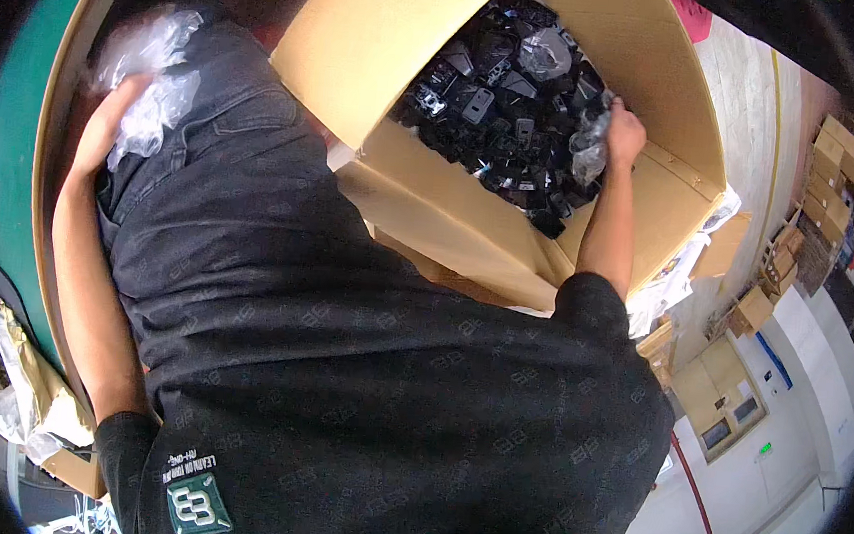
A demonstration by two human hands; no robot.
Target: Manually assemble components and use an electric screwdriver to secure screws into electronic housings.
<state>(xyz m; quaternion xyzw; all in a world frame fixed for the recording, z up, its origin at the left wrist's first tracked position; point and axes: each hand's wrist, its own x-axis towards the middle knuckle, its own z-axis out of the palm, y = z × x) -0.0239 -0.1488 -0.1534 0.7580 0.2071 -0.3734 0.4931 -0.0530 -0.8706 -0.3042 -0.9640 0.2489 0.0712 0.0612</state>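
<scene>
Crumpled clear plastic bags (153, 110) hang from my left hand (128, 93), which is closed on them beside my dark trousers. My right hand (626, 137) reaches into a large open cardboard box (681, 96), near its right inner wall. Its fingers are closed on a clear plastic bag (590, 149); whether the bag has anything in it I cannot make out. Below lie many small black plastic parts (530, 104), piled loosely. Another crumpled clear bag (546, 54) rests on top of the pile.
A green surface (16, 134) with a brown edge runs along my left. Plastic-wrapped material and brown paper (32, 377) lie at the lower left. Box flaps (364, 41) stand up toward me. Stacked cartons (836, 169) are farther off at the right, by a white wall.
</scene>
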